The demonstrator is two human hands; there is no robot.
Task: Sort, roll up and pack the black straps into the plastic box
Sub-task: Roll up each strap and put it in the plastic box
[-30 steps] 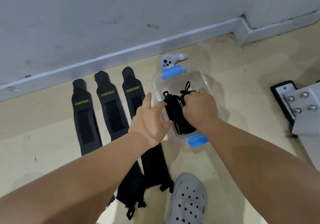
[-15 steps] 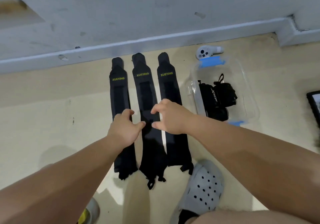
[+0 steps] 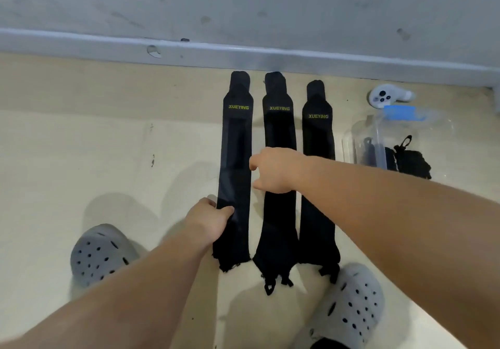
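Three long black straps with yellow lettering lie flat side by side on the floor: the left strap (image 3: pixel 236 146), the middle strap (image 3: pixel 279 129) and the right strap (image 3: pixel 318 137). My left hand (image 3: pixel 209 220) pinches the left strap's left edge near its lower end, thumb on top. Over the middle strap hovers my right hand (image 3: pixel 274 171), fingers loosely spread toward the left strap and holding nothing. The clear plastic box (image 3: pixel 359 143) with blue clips stands at the right. Rolled black straps (image 3: pixel 411 159) lie inside it.
A white hand controller (image 3: pixel 389 95) lies behind the box by the grey skirting board (image 3: pixel 243 56). My grey clogs stand at the lower left (image 3: pixel 100 254) and lower right (image 3: pixel 349 305), the right one touching the strap ends.
Both hands left the box and came over to the flat straps. My left hand moved down and took hold of the left strap's edge. The view shifted left.
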